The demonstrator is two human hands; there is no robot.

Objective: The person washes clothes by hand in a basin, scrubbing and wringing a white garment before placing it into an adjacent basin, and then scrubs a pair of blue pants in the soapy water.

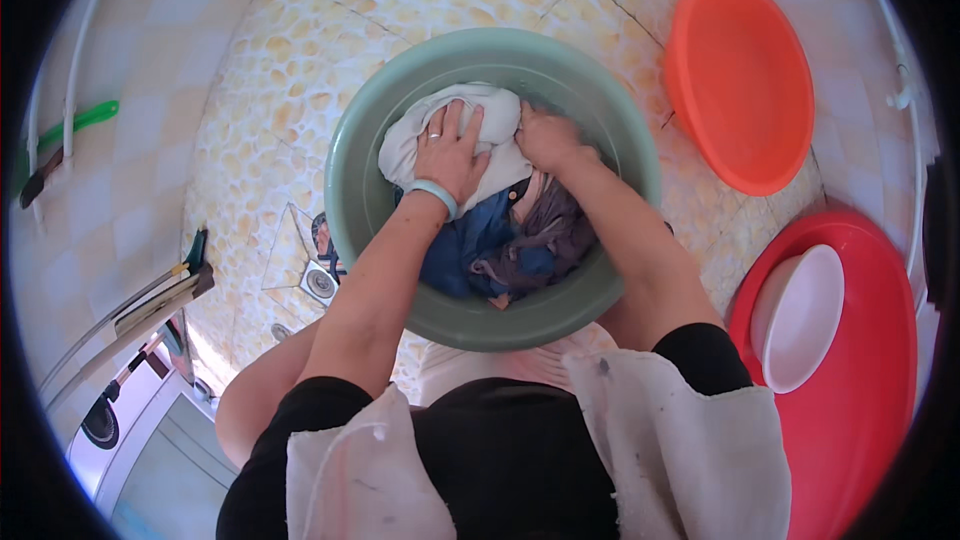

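Hands meet on one white cloth [455, 130] at the far side of a pale green basin [345, 190], which sits on a pebble-patterned floor [270, 90].

Left of the basin: a green-handled tool [85, 118] leans against the tiled wall, and a floor drain [320, 283] lies just beside the basin wall.

Left hand [450, 155]: palm down, flat on top of the white cloth, fingers spread and slightly curled over its upper fold. A pale band circles the wrist. It presses more than grips; whether the fingertips pinch fabric underneath I cannot tell.

White cloth: bunched mass, long axis running roughly left to right across the basin, lying directly under the left fingers and extending right to touch the right hand. Below it, nearer the person, sit dark blue and purple-grey garments [510, 240], in contact with the white one.

Right hand [545, 135]: curled into a fist at the cloth's right end, fingers closed around a gathered bit of fabric.

Both hands are equally near the cloth; the left covers its middle, the right holds its end.

Right of the basin: an orange basin [740, 80] propped at the wall, well apart; a red basin [860, 380] holding a white bowl [800, 315].
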